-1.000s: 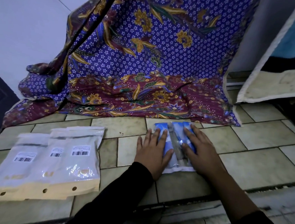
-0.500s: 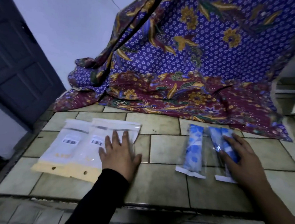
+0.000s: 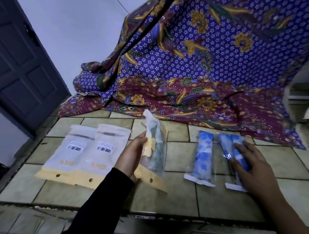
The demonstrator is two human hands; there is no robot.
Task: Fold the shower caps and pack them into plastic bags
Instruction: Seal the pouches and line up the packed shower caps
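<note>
Hands come first, close to my camera. I see the left hand (image 3: pixel 130 156) with its fingers wrapped round a plastic bag (image 3: pixel 155 152), holding it up at a tilt over the tiles (image 3: pixel 173 195). That bag is see-through with a yellow end. It is blurry, so I cannot tell what is inside. The right hand (image 3: pixel 250 167) lies flat, fingers straight, pressing on a packed bag (image 3: pixel 233 185) with a folded blue shower cap (image 3: pixel 224 146) in it. Just left of it lies another packed bag (image 3: pixel 199 179) holding a blue flowery cap (image 3: pixel 203 150). Further left, two white bags (image 3: pixel 102 150) lie flat, each with a barcode sticker. Behind everything hangs a purple and red cloth (image 3: pixel 214 70). A dark door (image 3: pixel 23 72) stands far left.
</note>
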